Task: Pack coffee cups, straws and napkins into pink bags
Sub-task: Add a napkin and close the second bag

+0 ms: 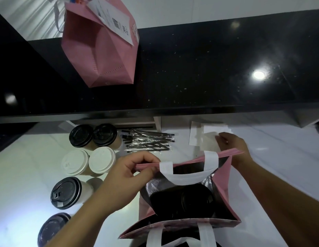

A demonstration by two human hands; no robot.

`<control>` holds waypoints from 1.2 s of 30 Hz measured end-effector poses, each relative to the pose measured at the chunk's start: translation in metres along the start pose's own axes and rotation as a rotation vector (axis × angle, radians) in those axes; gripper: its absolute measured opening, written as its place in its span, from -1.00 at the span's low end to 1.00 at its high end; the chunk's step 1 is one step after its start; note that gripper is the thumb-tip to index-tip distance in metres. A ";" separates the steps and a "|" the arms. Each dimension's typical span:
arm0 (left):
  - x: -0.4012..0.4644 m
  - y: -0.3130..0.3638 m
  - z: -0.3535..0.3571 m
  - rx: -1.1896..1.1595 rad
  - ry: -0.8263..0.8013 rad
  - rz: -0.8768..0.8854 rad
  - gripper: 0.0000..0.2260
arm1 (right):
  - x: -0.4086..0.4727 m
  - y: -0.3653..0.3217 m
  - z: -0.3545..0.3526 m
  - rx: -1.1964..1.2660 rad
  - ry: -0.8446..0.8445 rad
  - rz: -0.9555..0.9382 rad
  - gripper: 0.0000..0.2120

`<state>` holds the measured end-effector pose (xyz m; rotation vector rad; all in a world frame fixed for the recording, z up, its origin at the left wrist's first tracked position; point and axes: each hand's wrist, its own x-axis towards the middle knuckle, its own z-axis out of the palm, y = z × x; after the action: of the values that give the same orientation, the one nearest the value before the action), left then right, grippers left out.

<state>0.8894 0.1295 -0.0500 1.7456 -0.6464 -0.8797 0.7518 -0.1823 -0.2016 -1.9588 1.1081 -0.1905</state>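
The left hand (126,177) pinches the far rim of the open pink bag (224,179) at its left end, fingers shut tight on the edge. The right hand (231,145) holds a white napkin (209,142) just above the far rim at the bag's right end, fingers closed on it. The bag stands on the white counter (272,157) with its mouth wide open. Inside, it is dark and shiny, and a cup with a black lid (196,200) sits at the bottom. White handles (189,177) hang across the mouth. At about 12 o'clock from the bag, more napkins (197,134) lie flat. At 11 o'clock lies a heap of wrapped black straws (149,139). At 9 to 10 o'clock stand the coffee cups (87,157), four with black lids and two with white lids. Far off at 11 o'clock, up on the black shelf (208,68), another pink bag (100,49) stands with a paper slip (112,20) stuck on it.
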 end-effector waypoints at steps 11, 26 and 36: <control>-0.001 0.008 0.000 0.098 0.158 0.018 -0.80 | -0.089 -0.074 -0.086 0.008 0.238 -0.180 -0.73; 0.003 0.018 0.005 0.079 0.232 -0.055 -0.82 | -0.209 -0.204 -0.070 -0.960 -0.360 -0.792 -0.77; -0.010 0.024 0.004 0.145 0.210 -0.013 -0.85 | -0.184 -0.187 -0.020 -1.052 -0.328 -0.772 -0.69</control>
<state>0.8806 0.1272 -0.0258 1.9438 -0.5715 -0.6603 0.7509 -0.0092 -0.0034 -3.1310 0.1230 0.3876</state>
